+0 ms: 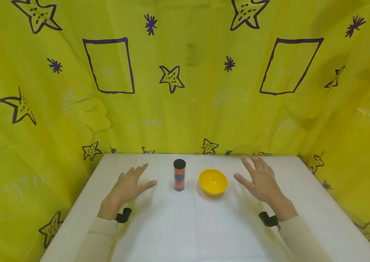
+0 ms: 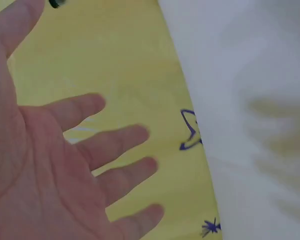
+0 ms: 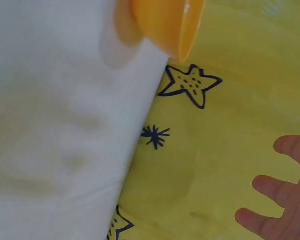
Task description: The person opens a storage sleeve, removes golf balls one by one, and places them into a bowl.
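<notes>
A clear cylinder with a black lid (image 1: 179, 175) stands upright on the white table, with red-orange and dark blue bands showing through its side. To its right sits a yellow bowl (image 1: 213, 182); nothing shows inside. My left hand (image 1: 128, 187) is held over the table left of the cylinder, fingers spread, holding nothing. On the other side, my right hand (image 1: 263, 182) hovers right of the bowl with its fingers extended, also holding nothing. In the right wrist view, the bowl (image 3: 167, 25) appears at the top, apart from the fingertips. The left wrist view shows my bare palm (image 2: 45, 165).
The white table (image 1: 185, 229) reaches back to a yellow curtain (image 1: 185, 112) with drawn stars and frames, which also hangs along both sides. A small black device (image 1: 124, 215) sits at my left wrist and another black device (image 1: 268, 219) at my right.
</notes>
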Tool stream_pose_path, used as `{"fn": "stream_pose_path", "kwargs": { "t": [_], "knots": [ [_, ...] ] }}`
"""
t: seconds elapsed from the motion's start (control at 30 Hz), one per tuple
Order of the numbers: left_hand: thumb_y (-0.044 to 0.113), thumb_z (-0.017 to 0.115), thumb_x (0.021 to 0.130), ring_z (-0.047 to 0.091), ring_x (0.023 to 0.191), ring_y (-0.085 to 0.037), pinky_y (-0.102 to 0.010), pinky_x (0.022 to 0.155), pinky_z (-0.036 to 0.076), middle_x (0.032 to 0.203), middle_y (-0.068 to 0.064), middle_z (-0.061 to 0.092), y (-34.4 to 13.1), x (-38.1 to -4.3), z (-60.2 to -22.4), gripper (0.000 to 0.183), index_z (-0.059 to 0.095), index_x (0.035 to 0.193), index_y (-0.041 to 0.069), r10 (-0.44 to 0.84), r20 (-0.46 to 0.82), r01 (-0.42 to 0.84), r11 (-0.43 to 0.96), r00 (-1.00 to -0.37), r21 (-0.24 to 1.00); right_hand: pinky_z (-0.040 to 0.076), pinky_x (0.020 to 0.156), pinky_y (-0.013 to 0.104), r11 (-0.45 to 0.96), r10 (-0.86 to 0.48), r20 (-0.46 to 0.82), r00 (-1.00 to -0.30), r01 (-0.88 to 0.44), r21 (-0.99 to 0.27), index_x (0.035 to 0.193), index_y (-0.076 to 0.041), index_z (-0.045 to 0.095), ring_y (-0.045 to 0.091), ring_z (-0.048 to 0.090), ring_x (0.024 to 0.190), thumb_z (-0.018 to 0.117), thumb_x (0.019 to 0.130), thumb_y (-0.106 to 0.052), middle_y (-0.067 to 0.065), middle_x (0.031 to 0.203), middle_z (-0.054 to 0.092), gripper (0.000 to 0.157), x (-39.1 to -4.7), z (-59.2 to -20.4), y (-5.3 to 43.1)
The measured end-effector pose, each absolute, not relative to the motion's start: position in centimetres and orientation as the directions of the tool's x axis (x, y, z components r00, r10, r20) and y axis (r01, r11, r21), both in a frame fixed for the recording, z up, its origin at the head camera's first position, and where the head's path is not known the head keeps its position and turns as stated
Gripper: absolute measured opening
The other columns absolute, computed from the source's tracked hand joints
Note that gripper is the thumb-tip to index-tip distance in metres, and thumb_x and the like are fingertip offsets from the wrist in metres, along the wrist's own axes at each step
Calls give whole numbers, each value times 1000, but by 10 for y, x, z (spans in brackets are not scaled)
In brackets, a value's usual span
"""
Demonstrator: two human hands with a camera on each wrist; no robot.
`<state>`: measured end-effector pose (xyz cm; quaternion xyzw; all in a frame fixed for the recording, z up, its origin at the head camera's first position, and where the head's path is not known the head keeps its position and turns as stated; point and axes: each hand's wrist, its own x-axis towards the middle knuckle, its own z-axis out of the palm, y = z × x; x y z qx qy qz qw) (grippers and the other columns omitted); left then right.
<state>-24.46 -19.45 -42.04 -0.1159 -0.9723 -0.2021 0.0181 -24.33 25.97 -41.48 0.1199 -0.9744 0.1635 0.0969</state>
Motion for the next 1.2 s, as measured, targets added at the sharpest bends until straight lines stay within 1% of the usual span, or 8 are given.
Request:
{"fn": "stream_pose_path", "kwargs": {
  "t": [0.1,0.2,0.43,0.63,0.73,0.9,1.0,1.2],
  "knots": [
    [71,53,84,41,137,-37,-59,111,29,146,-12,48,-184,-240,-417,85,35,149,19,258,71,261,842,-963,472,16,107,70,877,-230,237,-944,-307,-371,154,-22,20,46,14,143,44,95,-60,19,158,18,75,-237,-413,252],
    [62,60,84,50,131,-31,-51,107,38,143,-7,51,-173,-238,-414,77,43,145,18,282,83,281,790,-956,544,26,105,68,824,-253,235,-939,-336,-456,152,-18,28,42,22,140,49,95,-55,17,155,26,72,-232,-411,246],
    [46,69,85,56,124,-25,-45,102,44,133,-2,60,-144,-244,-418,60,54,135,16,262,150,295,707,-953,642,46,92,55,703,-246,302,-921,-384,-598,134,-16,51,31,50,121,58,95,-43,7,134,52,48,-230,-419,232],
    [41,73,82,57,119,-32,-50,96,46,130,-6,61,-119,-257,-439,60,53,134,18,200,141,240,662,-970,710,47,86,53,633,-245,341,-908,-416,-653,127,-18,56,26,57,111,61,94,-39,8,124,61,40,-234,-430,217],
    [41,74,82,55,120,-35,-53,98,44,132,-10,60,-109,-263,-452,60,53,133,19,172,117,200,629,-978,751,48,84,47,611,-260,348,-901,-432,-663,125,-18,56,21,59,105,62,94,-37,7,118,63,37,-234,-433,210],
    [36,76,82,53,124,-31,-53,103,40,132,-7,59,-97,-273,-472,58,52,131,19,145,148,205,564,-978,800,50,80,33,589,-283,331,-900,-435,-681,123,-20,58,12,61,94,62,94,-35,-2,104,66,33,-231,-437,202],
    [32,76,82,53,125,-28,-53,108,36,130,-7,60,-91,-279,-481,56,51,130,18,139,166,215,527,-976,822,50,77,30,577,-310,311,-898,-438,-690,120,-20,59,9,61,90,60,95,-35,-8,98,66,30,-232,-440,200],
    [26,76,83,56,123,-28,-52,107,38,126,-11,63,-82,-279,-489,48,48,121,21,149,184,235,520,-972,821,52,77,26,580,-345,272,-898,-432,-691,117,-10,62,7,62,83,62,94,-32,-4,91,68,32,-233,-443,200]
  ]
}}
